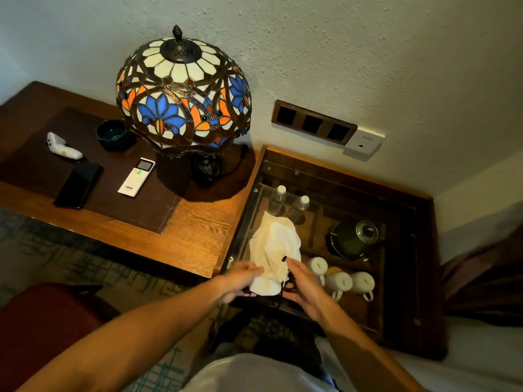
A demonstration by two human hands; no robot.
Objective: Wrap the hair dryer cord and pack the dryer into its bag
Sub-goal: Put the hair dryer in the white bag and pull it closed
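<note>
ITEM: cloth bag [274, 247], off-white, w/ dark drawstring [283, 288] at the near end.

LOCATION: lying on the glass-topped side cabinet [407, 278], just right of the wooden tabletop [198, 230]. Far end of bag sits near two water bottles [277, 199]; mugs [339, 281] and a green kettle [353, 239] to its right, close but apart from it.

CONTENTS: bag looks bulged and full, so the dryer is prob. already inside; dryer and cord themselves not visible, can't confirm.

HANDLING (est.): fabric soft, limp, no shape of its own; it will sag around whatever is in it. Not slippery, not fragile. Weight likely moderate and lumpy, concentrated where the dryer body lies. Drawstring thin, easy to lose hold of.

WHERE TO HOLD: gather the mouth end w/ one hand, pull the string w/ the other. To lift, support under the bulge, not by the string alone.

HANDS: left hand [240, 281] at the near left edge of bag, fingers [256, 269] curled onto the cloth, pinching it. Right hand [304, 281] at the near right edge by the drawstring, fingers mostly straight and close together; whether they grip the string, can't tell, motion blur.

STAGE (est.): closing the bag mouth, near the end of the job.

RISK: mugs close to right hand; a wide elbow or tug could knock one. Glass top underneath, so set down gently.
</note>
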